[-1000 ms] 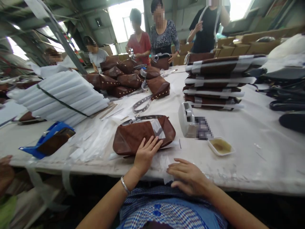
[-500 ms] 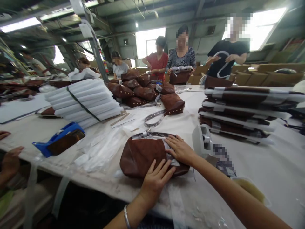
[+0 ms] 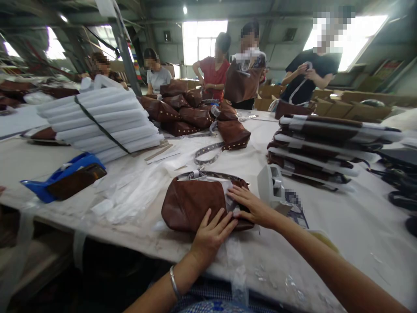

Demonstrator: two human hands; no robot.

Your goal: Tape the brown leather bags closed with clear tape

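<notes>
A brown leather bag (image 3: 192, 202) lies flat on the white-covered table (image 3: 352, 226) in front of me. My left hand (image 3: 211, 232) rests on its near edge with fingers spread. My right hand (image 3: 252, 204) lies flat on the bag's right side, fingers stretched over a white paper or film strip (image 3: 228, 198) stuck across the leather. Neither hand grips anything. A silver bangle (image 3: 173, 282) is on my left wrist.
A white tape dispenser (image 3: 270, 184) stands right of the bag. White foam sheets (image 3: 97, 121) are stacked at left by a blue dispenser (image 3: 61, 176). Wrapped bags (image 3: 322, 148) pile up at right, brown bags (image 3: 185, 115) farther back. Several people stand at the far end.
My right hand rose from the table edge onto the bag's right side and slid slightly toward me. The left hand stayed on the bag. The camera tilted up, then shifted.
</notes>
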